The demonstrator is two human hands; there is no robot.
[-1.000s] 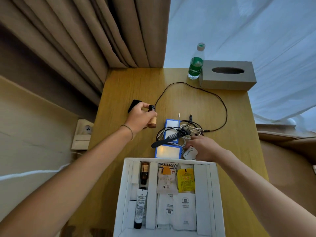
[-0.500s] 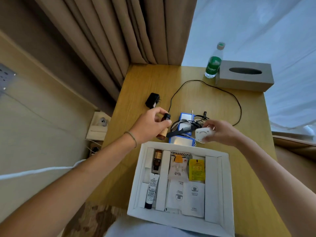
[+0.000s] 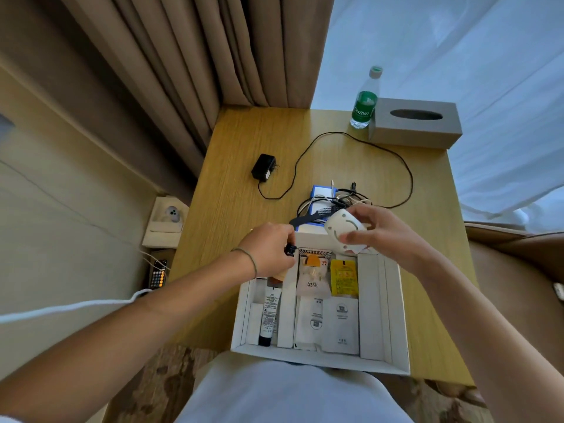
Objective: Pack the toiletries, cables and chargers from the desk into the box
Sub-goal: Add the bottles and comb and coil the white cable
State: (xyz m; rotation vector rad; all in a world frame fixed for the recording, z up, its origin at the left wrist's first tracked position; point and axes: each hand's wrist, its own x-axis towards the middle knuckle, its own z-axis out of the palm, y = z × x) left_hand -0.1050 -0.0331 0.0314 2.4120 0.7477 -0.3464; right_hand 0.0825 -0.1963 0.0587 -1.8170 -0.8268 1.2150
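Beside beige curtains, the wooden bench [image 3: 244, 166] carries the white box [image 3: 396, 315]. The left hand [image 3: 268, 248] grips a small brown bottle [image 3: 290, 249] over the box's left slot; lower it upright, clear of the divider. The right hand [image 3: 384, 230] pinches a white charger [image 3: 343, 233], now raised nearer the box than before.

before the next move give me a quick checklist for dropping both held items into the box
1. Left hand grips small black-capped bottle: ok.
2. Bottle over the left slot of the white cardboard box: ok.
3. Room in that slot beside the white tube: cannot tell.
4. Right hand holds white rounded charger: ok.
5. Charger over the box: not ok, just past the far rim.
6. Charger's cable free of the tangle: cannot tell.
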